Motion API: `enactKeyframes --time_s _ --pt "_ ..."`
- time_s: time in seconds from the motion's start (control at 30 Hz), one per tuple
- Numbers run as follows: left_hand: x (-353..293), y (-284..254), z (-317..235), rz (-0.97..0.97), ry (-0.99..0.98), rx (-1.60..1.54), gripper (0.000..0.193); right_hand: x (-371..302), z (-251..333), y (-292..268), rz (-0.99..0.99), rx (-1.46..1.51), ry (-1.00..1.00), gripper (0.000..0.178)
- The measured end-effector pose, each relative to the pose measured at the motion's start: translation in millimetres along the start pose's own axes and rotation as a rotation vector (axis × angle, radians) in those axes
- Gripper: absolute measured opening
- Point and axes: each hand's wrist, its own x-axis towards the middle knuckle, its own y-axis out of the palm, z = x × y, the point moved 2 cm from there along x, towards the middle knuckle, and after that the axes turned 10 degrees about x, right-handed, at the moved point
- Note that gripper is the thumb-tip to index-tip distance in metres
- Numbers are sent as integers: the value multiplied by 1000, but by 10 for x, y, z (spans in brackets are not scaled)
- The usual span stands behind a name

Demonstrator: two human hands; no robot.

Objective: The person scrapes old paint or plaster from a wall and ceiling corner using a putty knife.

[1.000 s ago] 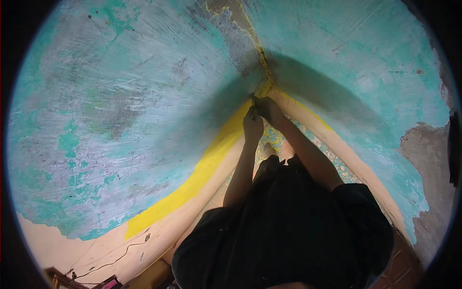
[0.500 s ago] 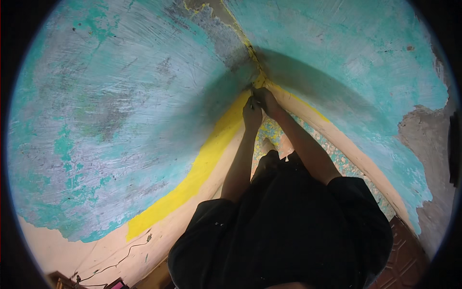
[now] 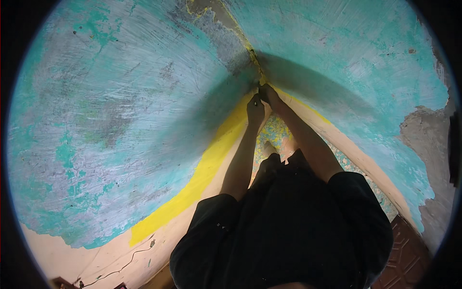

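Both of my arms reach forward to the corner where two walls meet, their fingers closed close to the surface. My left hand (image 3: 256, 111) is a little lower, curled around something small; a pale spot shows at its fingers. Just above and to its right, my right hand (image 3: 270, 95) is closed near the corner seam (image 3: 256, 60), which is edged in yellow. What either hand grips is too dark and small to name. Beside my left hand, a yellow painted band (image 3: 202, 168) runs down along the foot of the left wall (image 3: 115, 120), whose blue-green paint is worn and scraped.
The right wall (image 3: 337, 58) is also blue-green, with bare grey plaster (image 3: 423, 130) at its far side. Paint flakes (image 3: 274, 129) litter the ground around my foot (image 3: 268, 147). A cord with a plug (image 3: 152, 243) lies at lower left; a brown panel (image 3: 406, 255) stands lower right.
Both hands have shifted slightly right and up along the corner. The view has moved a little too. The fingers stay closed.
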Motion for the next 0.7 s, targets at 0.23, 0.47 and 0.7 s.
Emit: enactKeyframes --time_s 0.23,0.47,0.7 --pt "-568 -434 -114 -61 -126 4 38 48 -729 -122 388 -407 -520 24" --pt "-99 -67 -254 27 -24 -2 33 286 13 -242 285 -373 -514 20" --pt "-503 -429 -138 -57 -143 -61 33 36 -715 4 303 -493 -540 17"
